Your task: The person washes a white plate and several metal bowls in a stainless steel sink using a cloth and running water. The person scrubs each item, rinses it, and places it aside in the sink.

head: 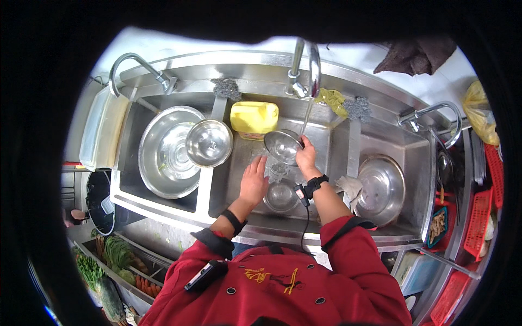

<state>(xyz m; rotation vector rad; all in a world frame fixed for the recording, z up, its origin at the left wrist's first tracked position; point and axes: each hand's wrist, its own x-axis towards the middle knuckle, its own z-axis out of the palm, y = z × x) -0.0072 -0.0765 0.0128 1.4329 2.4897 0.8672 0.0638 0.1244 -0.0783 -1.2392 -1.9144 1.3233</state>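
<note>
My right hand [306, 158] grips the rim of a tilted stainless steel bowl [282, 146] over the middle basin [238, 179] of a steel sink. Water runs from the middle faucet [314, 69] down by the bowl's right rim. To the left of that bowl, my left hand [253, 181] is held flat above the basin, its fingers stretched out, with nothing in it. A second bowl [281, 196] lies on the basin floor between my forearms. Behind my left hand stands a yellow plastic jug [253, 118].
A small metal bowl [209, 143] sits on the left divider, overlapping a large basin [171, 153]. Another metal basin [381, 189] is in the right sink, beside a pale cloth [350, 188]. Steel wool pads [357, 109] and a green cloth [332, 101] lie along the back.
</note>
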